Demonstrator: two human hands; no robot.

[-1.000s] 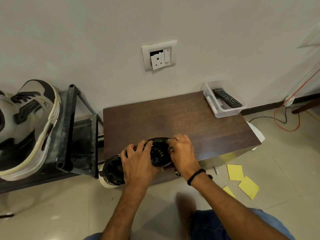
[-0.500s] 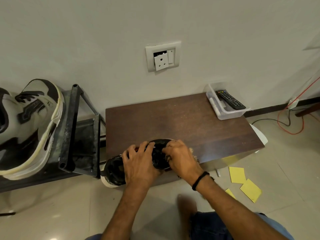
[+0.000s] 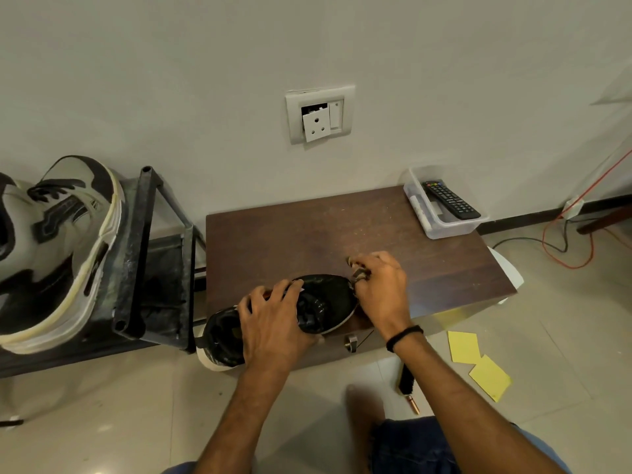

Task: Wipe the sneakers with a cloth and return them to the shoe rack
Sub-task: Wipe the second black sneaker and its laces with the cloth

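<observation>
Right hand (image 3: 379, 289) shifted toeward (curled), left hand (image 3: 273, 323) gripping sneaker (image 3: 325, 302)

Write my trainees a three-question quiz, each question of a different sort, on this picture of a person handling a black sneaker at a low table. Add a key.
1. True or false: the remote lies inside the clear box on the table.
2. The left hand grips the black sneaker at: A its middle; B its heel end; C its toe tip.
3. Fill in: the grey-and-black sneaker sits on the ____.

Key: 1 true; 2 A; 3 shoe rack.
</observation>
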